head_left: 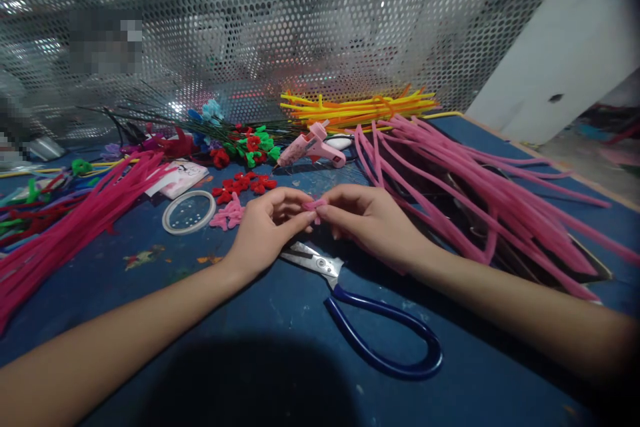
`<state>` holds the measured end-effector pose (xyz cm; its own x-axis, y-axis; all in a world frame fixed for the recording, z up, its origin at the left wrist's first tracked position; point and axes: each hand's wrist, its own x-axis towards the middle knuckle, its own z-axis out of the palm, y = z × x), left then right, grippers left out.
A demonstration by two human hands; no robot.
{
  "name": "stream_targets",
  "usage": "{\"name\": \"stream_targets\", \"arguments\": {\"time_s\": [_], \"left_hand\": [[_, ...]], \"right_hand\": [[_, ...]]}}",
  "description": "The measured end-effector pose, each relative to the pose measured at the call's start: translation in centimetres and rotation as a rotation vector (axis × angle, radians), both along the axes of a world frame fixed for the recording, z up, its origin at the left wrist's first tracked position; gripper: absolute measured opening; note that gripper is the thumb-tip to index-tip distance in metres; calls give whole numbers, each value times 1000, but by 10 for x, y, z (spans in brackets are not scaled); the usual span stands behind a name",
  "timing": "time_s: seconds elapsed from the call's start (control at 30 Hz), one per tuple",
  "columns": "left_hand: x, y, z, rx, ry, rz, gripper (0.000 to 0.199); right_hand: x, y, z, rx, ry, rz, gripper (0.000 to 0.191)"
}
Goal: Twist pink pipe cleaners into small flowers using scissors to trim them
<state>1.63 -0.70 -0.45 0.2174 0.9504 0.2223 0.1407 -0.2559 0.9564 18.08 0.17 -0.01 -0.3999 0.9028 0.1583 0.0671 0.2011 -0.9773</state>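
Note:
Both hands meet over the middle of the blue table (240,333). A short pink pipe cleaner piece (315,205) is pinched between their fingertips, and it looks bent or folded. My left hand (265,223) grips it from the left with thumb and forefinger. From the right, my right hand (373,220) holds the same piece, its fingers curled. Just below them lie scissors (385,340) with blue handles, blades partly under my left hand. Beside my left hand is a small pile of pink pipe cleaner shapes (230,212), with red pipe cleaner shapes (245,183) behind it.
A pink glue gun (313,145) rests behind my hands. Long pink pipe cleaners (500,200) spread at right, magenta ones (85,227) at left. Yellow stems (350,107) lie at the back before a perforated metal panel (320,27). A white ring (189,213) sits left.

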Motion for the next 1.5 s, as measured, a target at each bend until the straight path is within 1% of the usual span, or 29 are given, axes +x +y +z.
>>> {"name": "stream_targets", "arguments": {"time_s": [0.07,0.17,0.27,0.4,0.53,0.6,0.7,0.83,0.97,1.1,1.2,1.3,1.37,1.43,1.5], "left_hand": [[0,-1,1,5,-4,-8,17],[1,-3,3,58,11,7,12],[0,-5,4,129,67,52,14],[-1,-7,5,225,149,79,14],[-2,-7,4,278,210,61,12],[-3,-6,4,279,221,58,13],[-2,-6,4,232,193,80,13],[0,-6,6,163,159,103,14],[0,-7,7,156,172,94,15],[0,-5,5,166,244,46,18],[-1,-3,3,194,333,8,16],[-1,-4,3,241,465,-15,12],[-1,-5,3,264,562,-17,10],[-1,-7,4,283,609,2,10],[0,-7,4,295,567,34,9]], "right_hand": [[0,2,-2,-68,82,14,18],[0,4,-3,-173,177,51,21],[2,6,-4,-252,200,77,25],[3,7,-3,-301,156,120,26],[4,8,-2,-349,123,153,24],[4,7,-2,-350,134,153,23],[4,7,-3,-336,190,135,21],[4,7,-6,-281,254,118,19],[3,8,-6,-159,219,88,19],[3,5,-4,-14,106,12,16],[4,0,-3,118,5,-54,14],[5,-4,-4,268,-166,-93,13],[5,-6,-5,349,-274,-93,13],[5,-5,-5,370,-299,-88,13],[3,-4,-5,323,-256,-89,15]]}}
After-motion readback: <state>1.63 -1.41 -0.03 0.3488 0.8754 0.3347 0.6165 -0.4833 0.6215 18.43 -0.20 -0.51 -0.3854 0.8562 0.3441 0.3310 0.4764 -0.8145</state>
